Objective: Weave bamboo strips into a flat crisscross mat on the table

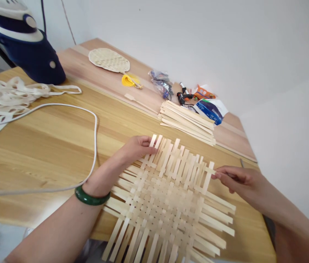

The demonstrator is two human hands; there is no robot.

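A woven mat of pale flat strips (168,204) lies at the front of the wooden table, loose strip ends sticking out on every side. At its upper left corner, my left hand (140,146) pinches the ends of upright strips between thumb and fingers. Beyond the upper right corner is my right hand (232,178), its thumb and forefinger closed on the end of a crosswise strip that passes among the upright ends. A green bangle (92,197) circles my left wrist.
A stack of loose strips (187,122) lies behind the mat. A white cord (95,128) curves across the table's left side near a ribbon heap (14,95) and a blue-and-white appliance (31,51). Farther back are an oval woven fan (109,60), yellow bundle (128,80) and blue box (208,111).
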